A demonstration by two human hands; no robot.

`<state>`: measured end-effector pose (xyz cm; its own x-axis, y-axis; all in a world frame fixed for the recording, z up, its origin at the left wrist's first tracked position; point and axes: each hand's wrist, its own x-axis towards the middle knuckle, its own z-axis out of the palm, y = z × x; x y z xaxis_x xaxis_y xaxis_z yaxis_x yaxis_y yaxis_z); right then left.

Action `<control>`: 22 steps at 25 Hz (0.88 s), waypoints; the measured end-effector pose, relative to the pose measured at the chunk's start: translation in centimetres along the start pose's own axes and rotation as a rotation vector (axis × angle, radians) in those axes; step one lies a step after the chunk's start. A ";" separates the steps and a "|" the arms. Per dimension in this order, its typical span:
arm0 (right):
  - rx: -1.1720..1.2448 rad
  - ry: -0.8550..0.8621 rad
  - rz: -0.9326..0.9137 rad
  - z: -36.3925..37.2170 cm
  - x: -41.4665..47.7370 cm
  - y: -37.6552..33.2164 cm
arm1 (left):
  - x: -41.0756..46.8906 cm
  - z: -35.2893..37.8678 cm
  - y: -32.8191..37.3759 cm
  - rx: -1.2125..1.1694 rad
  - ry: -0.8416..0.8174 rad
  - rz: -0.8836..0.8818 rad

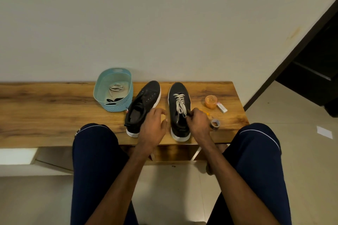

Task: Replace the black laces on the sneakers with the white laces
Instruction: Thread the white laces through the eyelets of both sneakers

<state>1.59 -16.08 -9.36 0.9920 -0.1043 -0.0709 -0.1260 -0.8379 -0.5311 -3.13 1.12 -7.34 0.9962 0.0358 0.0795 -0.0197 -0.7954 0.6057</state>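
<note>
Two black sneakers with white soles stand side by side on the wooden bench (54, 115). The left sneaker (146, 97) has bare eyelets and no lace. The right sneaker (178, 115) carries a white lace (180, 103) criss-crossed up its front. My right hand (198, 123) pinches the near ends of that white lace beside the shoe's opening. My left hand (153, 124) hovers between the two shoes with its fingers spread and relaxed, holding nothing. A light blue basket (102, 86) behind the left sneaker holds a white lace (116, 87) and black laces (114, 100).
An orange round container (210, 101), a small white box (221, 107) and a roll of tape (215, 124) lie on the bench right of the shoes. My knees in dark blue trousers flank the bench's front edge. A wall stands right behind the bench.
</note>
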 end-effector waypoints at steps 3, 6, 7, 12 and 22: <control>0.039 -0.029 -0.014 -0.6 2.7 0.5 | 0.1 -3.4 -2.4 0.265 0.188 0.007; -0.031 0.043 -0.058 -0.7 2.8 0.3 | 0.0 -5.4 -5.6 0.424 -0.008 -0.287; -0.093 0.091 -0.116 -0.5 2.2 -0.2 | -0.1 -5.3 -5.9 0.451 -0.111 -0.363; -0.043 -0.263 -0.638 1.5 -2.6 -5.0 | -0.4 -3.6 -4.4 0.292 -0.172 -0.365; -0.025 -0.326 -0.699 3.9 -4.5 -4.9 | -1.1 -5.6 -3.9 0.240 -0.330 -0.286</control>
<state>-2.24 -9.39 -9.76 0.7895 0.6132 0.0270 0.5333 -0.6636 -0.5246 -4.62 7.58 -5.42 0.9333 0.1106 -0.3416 0.2399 -0.8999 0.3641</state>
